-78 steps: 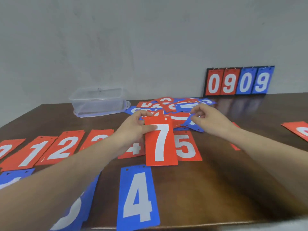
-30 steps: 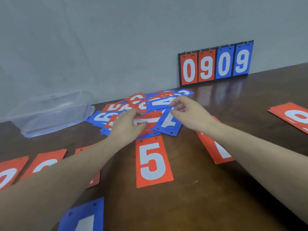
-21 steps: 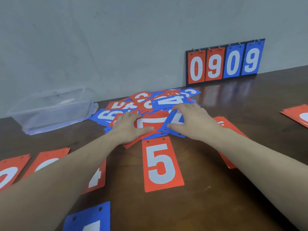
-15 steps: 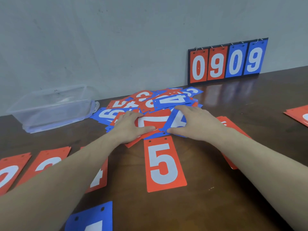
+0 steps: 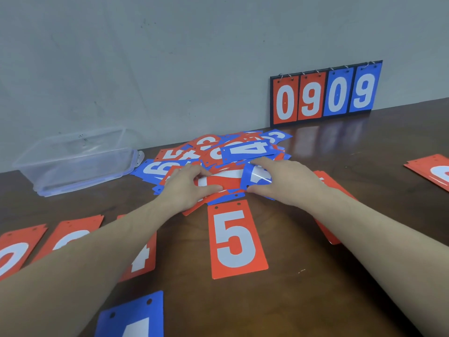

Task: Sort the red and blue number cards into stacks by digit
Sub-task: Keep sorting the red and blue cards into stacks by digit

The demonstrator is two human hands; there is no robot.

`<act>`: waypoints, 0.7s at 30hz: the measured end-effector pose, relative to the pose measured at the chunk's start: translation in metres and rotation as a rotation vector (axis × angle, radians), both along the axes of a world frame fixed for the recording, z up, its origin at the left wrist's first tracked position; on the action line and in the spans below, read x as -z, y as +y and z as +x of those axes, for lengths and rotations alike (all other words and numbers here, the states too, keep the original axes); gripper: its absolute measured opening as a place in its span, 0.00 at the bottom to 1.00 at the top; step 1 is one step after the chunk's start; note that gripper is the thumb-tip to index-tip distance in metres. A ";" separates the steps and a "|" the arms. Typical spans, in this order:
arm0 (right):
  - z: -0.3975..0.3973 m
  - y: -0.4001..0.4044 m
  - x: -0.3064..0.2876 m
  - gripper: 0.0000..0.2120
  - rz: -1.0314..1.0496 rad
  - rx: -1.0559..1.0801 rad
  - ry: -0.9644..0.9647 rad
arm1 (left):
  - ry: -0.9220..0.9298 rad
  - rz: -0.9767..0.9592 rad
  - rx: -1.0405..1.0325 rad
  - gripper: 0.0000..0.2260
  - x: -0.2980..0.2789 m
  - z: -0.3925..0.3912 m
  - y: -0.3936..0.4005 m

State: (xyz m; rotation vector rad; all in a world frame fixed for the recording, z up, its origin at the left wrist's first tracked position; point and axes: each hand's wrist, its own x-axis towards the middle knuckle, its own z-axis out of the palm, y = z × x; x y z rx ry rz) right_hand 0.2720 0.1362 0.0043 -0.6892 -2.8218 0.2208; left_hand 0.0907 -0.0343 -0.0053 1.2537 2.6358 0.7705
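Both hands were down on the loose pile of red and blue number cards [image 5: 218, 152] at the back of the dark wooden table [image 5: 315, 288]; the left hand [image 5: 187, 188] had thumb and fingers closed on the left end of a red card [image 5: 223, 181] lying crosswise on the pile's near edge; the right hand [image 5: 281, 181] pinched a blue card [image 5: 255, 176] between thumb and forefinger, the card bowed upward so that its digit could not be read with certainty. On top of the pile a blue 4 [image 5: 247, 149] lay sideways; just in front of the pile a red 5 [image 5: 235, 239] lay flat and upright to the viewer. Under the left forearm a red 4 [image 5: 143, 259] showed in part; further left lay two more red cards [image 5: 70, 234], their digits half hidden; a blue card [image 5: 136, 317] lay at the near edge. A red card [image 5: 325, 181] was partly covered by the right forearm; a red stack [image 5: 432, 169] lay far right. A scoreboard [image 5: 325, 93] reading 0909 leaned on the wall; a clear plastic box [image 5: 75, 161] stood at left.
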 end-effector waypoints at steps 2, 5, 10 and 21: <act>0.002 0.001 -0.001 0.33 -0.034 0.011 0.067 | 0.015 0.035 0.007 0.19 0.000 0.002 -0.001; 0.006 0.001 -0.005 0.35 -0.095 -0.032 0.223 | 0.010 0.069 -0.006 0.20 -0.004 0.005 -0.002; 0.010 -0.004 -0.008 0.22 -0.139 -0.096 0.381 | 0.007 0.135 -0.052 0.23 -0.021 0.013 -0.005; 0.015 -0.016 -0.023 0.14 -0.900 0.009 0.770 | -0.426 0.408 -0.092 0.19 -0.038 0.034 -0.008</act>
